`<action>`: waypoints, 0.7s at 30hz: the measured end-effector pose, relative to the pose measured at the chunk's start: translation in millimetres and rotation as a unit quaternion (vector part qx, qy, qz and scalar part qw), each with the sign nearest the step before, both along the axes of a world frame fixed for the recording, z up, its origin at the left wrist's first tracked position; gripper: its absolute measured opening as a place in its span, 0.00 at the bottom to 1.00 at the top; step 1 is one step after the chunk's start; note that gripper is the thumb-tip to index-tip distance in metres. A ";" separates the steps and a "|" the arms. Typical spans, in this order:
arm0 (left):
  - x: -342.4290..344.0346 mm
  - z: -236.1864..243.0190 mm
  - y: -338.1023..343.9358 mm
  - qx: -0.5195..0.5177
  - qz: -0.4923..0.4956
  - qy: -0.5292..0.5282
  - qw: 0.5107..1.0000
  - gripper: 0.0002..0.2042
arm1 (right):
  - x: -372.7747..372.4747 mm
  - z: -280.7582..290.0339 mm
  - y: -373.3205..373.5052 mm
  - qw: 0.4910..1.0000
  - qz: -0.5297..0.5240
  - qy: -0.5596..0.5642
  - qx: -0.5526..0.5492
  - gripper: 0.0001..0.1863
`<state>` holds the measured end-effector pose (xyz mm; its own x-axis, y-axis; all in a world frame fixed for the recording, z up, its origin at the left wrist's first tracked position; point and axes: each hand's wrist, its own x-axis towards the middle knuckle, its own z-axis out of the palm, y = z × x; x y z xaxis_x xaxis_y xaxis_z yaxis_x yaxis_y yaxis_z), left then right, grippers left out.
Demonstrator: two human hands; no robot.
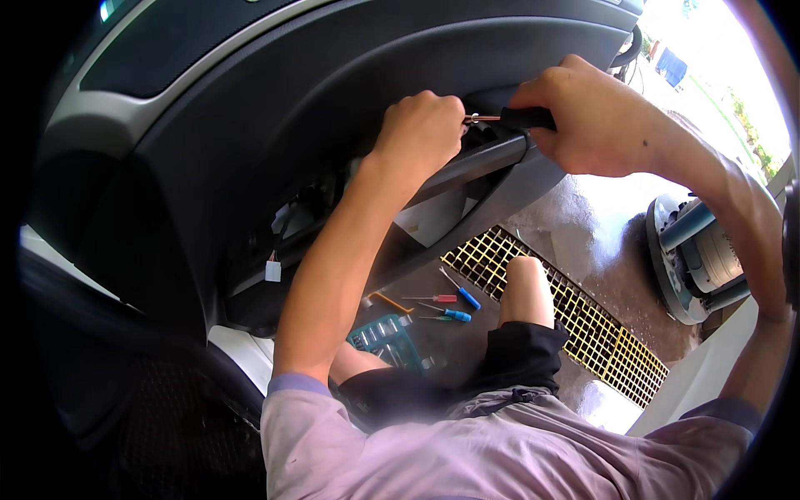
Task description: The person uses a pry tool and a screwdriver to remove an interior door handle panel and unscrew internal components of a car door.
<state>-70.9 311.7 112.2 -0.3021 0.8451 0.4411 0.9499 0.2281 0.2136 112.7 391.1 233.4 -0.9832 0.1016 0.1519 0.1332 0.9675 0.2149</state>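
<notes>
My right hand (587,121) is closed round a black-handled tool (525,117), which looks like a screwdriver with a thin reddish shaft. The shaft points left to my left hand (423,125), whose fingers are curled closed at its far end. What those fingers pinch is hidden behind the hand. Both hands are above the open, dark compartment (467,171) in the black car dashboard (275,100). A white plug connector (272,268) hangs on short wires from the opening, left of my left forearm.
On the dark floor lie a red screwdriver (442,298), blue-handled screwdrivers (454,315), an orange bent tool (390,302) and a teal bit case (387,337). A yellow grating (575,308) crosses the floor near my knee. A round-based machine (696,250) stands at right.
</notes>
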 end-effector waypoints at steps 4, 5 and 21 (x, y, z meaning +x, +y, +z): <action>-13.5 -6.4 -9.3 0.050 -0.031 -0.073 0.996 0.12 | -2.1 7.9 0.5 0.998 0.001 -0.064 0.017 0.13; -15.3 -0.5 -17.0 0.044 -0.030 -0.134 0.990 0.13 | -0.9 9.2 -0.1 0.997 0.007 -0.071 0.034 0.13; 9.7 -18.4 -89.8 0.126 0.092 -0.114 0.981 0.11 | 17.2 -6.4 15.4 0.998 0.053 0.014 -0.033 0.16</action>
<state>-61.1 221.9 93.8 -0.5544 0.6400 0.5319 0.8186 0.3042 0.4872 129.9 406.4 227.0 -0.9844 0.0081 0.1755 0.0346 0.9883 0.1485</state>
